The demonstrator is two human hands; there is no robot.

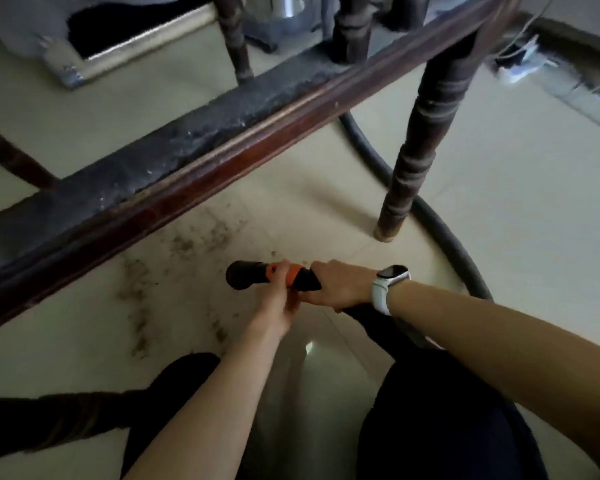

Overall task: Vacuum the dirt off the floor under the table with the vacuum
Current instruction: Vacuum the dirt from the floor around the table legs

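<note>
Head view | vacuum nozzle [246,274] being gripped by left hand [278,299] and right hand [340,284] | long axis pointing left | dirt [187,242] lying just beyond, far-left, under table rail [201,157]

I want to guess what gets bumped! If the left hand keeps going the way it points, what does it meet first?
The left hand points up-left along the nozzle it holds. Going on, it would probably cross the dirt on the floor, then reach the dark table rail. Depth is hard to judge here.

No readable text anywhere.
</note>
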